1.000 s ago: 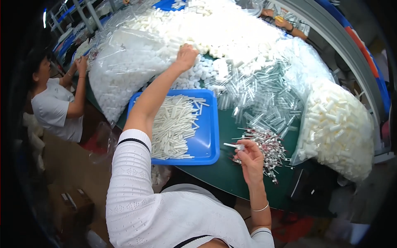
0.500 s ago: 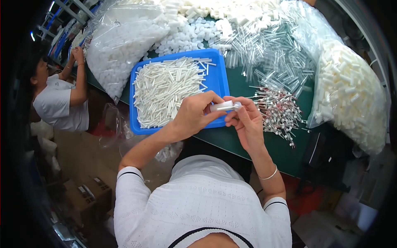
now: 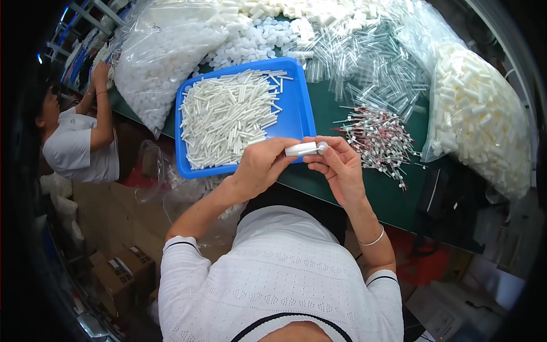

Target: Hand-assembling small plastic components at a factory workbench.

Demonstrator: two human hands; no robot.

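Note:
Just in front of the blue tray, my two hands meet around a short white cylinder (image 3: pixel 300 149). My left hand (image 3: pixel 257 168) is closed, pinching its left end between thumb and fingers. My right hand (image 3: pixel 342 168) is closed too, its thumb and forefinger on a small round translucent piece (image 3: pixel 322 147) at the cylinder's right end. Whether the two pieces are joined, I cannot tell. White sticks (image 3: pixel 225 119) fill much of the blue tray (image 3: pixel 309 105). Right of my right hand lies a heap of small white parts with reddish bits (image 3: pixel 382 139).
Clear tubes (image 3: pixel 364 62) and round translucent caps (image 3: pixel 250 43) are heaped farther back on the green table (image 3: pixel 319 185). A plastic bag of caps (image 3: pixel 156 62) stands at the left, a bag of cream cylinders (image 3: pixel 478 114) at the right. A co-worker (image 3: pixel 77 139) sits at far left.
The cylinder has turned slightly between my fingers, and both hands have shifted a little to the left in the view. The table things appear slightly higher, as the view has tilted.

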